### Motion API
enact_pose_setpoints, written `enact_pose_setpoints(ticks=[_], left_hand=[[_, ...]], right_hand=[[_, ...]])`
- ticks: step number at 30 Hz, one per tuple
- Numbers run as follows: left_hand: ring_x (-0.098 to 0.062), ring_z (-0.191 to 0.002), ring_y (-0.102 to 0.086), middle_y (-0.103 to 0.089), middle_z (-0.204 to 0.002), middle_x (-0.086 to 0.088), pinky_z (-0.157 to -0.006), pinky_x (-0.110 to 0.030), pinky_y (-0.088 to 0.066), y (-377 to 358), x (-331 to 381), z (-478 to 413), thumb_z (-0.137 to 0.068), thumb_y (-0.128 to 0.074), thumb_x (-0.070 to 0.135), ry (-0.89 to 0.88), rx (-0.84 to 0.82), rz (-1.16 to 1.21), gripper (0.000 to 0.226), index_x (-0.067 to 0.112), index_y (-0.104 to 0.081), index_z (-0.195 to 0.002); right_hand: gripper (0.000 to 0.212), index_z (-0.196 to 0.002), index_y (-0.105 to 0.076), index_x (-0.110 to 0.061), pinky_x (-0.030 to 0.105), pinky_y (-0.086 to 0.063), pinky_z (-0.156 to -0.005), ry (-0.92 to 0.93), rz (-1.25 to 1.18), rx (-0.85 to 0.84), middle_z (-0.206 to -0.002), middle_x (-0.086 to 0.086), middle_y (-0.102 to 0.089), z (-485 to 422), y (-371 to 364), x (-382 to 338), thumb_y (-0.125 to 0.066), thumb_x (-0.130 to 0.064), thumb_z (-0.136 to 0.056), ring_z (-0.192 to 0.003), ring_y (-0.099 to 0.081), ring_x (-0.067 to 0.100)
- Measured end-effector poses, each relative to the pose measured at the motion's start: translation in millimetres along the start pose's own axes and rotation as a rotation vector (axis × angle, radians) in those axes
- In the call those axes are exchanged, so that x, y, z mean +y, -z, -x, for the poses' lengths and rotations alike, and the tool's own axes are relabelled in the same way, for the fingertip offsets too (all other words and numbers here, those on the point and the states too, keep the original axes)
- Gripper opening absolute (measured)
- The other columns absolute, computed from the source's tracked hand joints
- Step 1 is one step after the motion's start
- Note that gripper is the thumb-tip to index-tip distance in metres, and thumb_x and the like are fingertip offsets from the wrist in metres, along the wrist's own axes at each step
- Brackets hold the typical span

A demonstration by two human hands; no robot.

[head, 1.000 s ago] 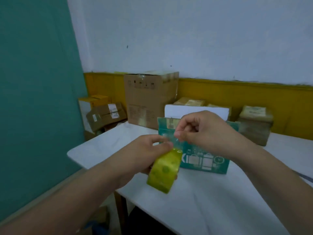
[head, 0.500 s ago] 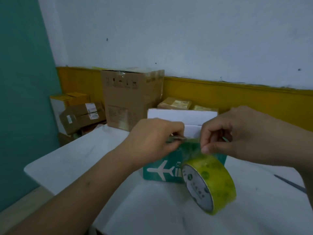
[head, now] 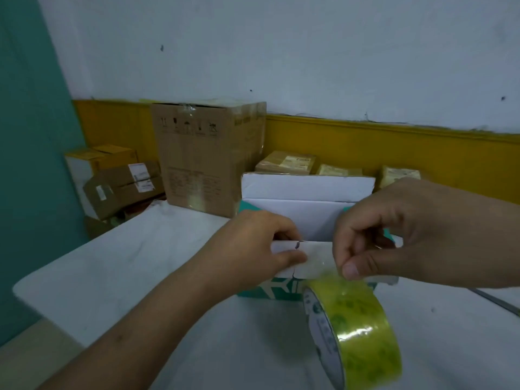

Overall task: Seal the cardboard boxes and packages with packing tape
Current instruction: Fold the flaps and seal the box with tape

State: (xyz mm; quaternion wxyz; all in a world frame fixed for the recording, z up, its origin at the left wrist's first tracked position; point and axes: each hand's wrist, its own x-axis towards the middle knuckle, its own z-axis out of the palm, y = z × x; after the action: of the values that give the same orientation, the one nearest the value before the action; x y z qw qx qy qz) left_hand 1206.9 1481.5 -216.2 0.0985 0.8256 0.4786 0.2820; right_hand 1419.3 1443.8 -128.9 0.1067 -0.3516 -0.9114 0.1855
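Centre frame, a teal box (head: 268,291) sits on the white table (head: 135,266) with its white flaps open. The tall back flap (head: 306,188) stands up behind both hands. Most of the box's printed front is hidden by the hands and the roll, so only part of a white plane-like mark shows.

The left hand (head: 253,246), reaching in from the lower left, grips the front flap (head: 312,247). Its fingers curl over the top edge and out of sight, and its thumb (head: 291,258) presses on the flap's face.

The right hand (head: 399,235), coming from the right edge, pinches the tape strip (head: 323,264) between thumb and curled fingers. The strip is clear and shows only as a faint gloss on the flap between the two thumbs, so where it starts is hard to make out. Just below that thumb, the yellow-green roll of tape (head: 357,336) fills the lower right. Whether it rests on the table or hangs from the strip cannot be told.

Behind, in the upper middle, a tall brown carton (head: 202,156) stands at the table's far edge. To its right lie three small tan parcels (head: 287,161), partly hidden by the back flap and the right hand. At the left, labelled cartons (head: 123,181) are stacked lower down, their labels too small to read. A thin dark object (head: 495,301) at the right edge is cut off and unclear.
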Motion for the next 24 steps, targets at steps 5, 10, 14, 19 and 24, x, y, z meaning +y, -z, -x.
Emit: enact_pose_setpoints(ticks=[5, 10, 14, 19, 24], left_hand=[[0.006, -0.066, -0.061, -0.065, -0.066, 0.024, -0.057, -0.018, -0.045, -1, -9, -9, -0.08, -0.08, 0.037, -0.038, 0.056, 0.078, 0.011, 0.031, -0.072, -0.076], [0.004, -0.072, -0.067, -0.072, -0.075, 0.017, -0.066, -0.02, -0.054, -2, -20, -11, -0.078, -0.083, 0.032, -0.025, 0.034, 0.262, 0.024, 0.033, -0.067, -0.095], [0.001, -0.072, -0.068, -0.073, -0.076, 0.018, -0.07, -0.025, -0.057, -3, -24, -10, -0.081, -0.08, 0.024, -0.049, -0.002, 0.267, 0.031, 0.034, -0.061, -0.104], [0.0, -0.071, -0.067, -0.071, -0.074, 0.02, -0.068, -0.028, -0.057, -3, -24, -11, -0.079, -0.08, 0.029, -0.078, 0.019, 0.256, 0.034, 0.04, -0.058, -0.102], [0.002, -0.078, -0.067, -0.071, -0.086, 0.025, -0.067, -0.028, -0.056, -3, -23, -6, -0.07, -0.064, 0.058, -0.114, 0.018, 0.198, 0.043, 0.05, -0.047, -0.109]], right_hand=[[0.006, -0.076, -0.071, -0.039, 0.011, -0.046, -0.056, -0.057, -0.035, 0.208, -0.069, -0.018, -0.068, -24, -14, 7, -0.075, -0.042, -0.077, -0.062, -0.06, -0.002], [0.012, -0.07, -0.073, -0.026, 0.02, -0.043, -0.05, -0.196, -0.095, 0.348, -0.062, -0.009, -0.068, -49, -31, 15, -0.077, -0.028, -0.081, -0.052, -0.054, 0.003], [0.014, -0.069, -0.072, -0.016, 0.018, -0.04, -0.044, -0.316, -0.25, 0.395, -0.056, -0.003, -0.068, -54, -28, 17, -0.074, -0.021, -0.082, -0.045, -0.055, 0.003], [0.017, -0.068, -0.07, -0.012, 0.025, -0.039, -0.048, -0.457, -0.277, 0.43, -0.053, -0.003, -0.063, -58, -27, 19, -0.071, -0.024, -0.079, -0.043, -0.048, 0.003], [0.017, -0.064, -0.067, -0.012, 0.029, -0.036, -0.053, -0.5, -0.337, 0.429, -0.051, -0.003, -0.055, -61, -33, 17, -0.071, -0.022, -0.078, -0.047, -0.045, 0.009]])
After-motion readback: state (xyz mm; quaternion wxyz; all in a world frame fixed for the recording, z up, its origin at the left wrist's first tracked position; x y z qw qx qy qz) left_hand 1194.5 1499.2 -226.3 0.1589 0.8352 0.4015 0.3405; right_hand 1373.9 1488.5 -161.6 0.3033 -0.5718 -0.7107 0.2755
